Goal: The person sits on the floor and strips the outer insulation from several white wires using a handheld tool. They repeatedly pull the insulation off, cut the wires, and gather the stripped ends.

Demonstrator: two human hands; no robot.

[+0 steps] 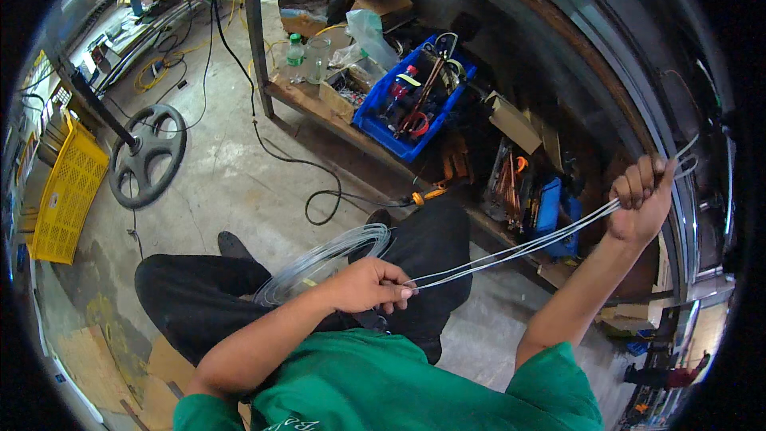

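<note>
1. One yellow crate, at far left, tilted in view.
2. One dark wheel on a bar, just right of the crate.
3. One bottle with a green cap and one clear glass beside it, both on the bench.
4. One coil of pale wire, many loops, between the dark-trousered legs and partly behind the left hand.
5. One left hand, fingers closed, thumb and fingertips pinching the wire just right of the coil.
6. One large blue bin on the bench, with tools inside; I cannot count them.
7. At least two wire strands, running side by side, rising from the left hand to the right hand.
8. One right hand, held out higher, fingers curled shut around the strands; a bent loop of wire sticks out beyond it.
9. Edges: the bench's front edge slants down from upper left to lower right, beyond the knees; the right hand is near a metal frame.
10. Room: grey floor spreads between wheel and bench, crossed by a black cable; only strands span the gap between the hands.
</note>
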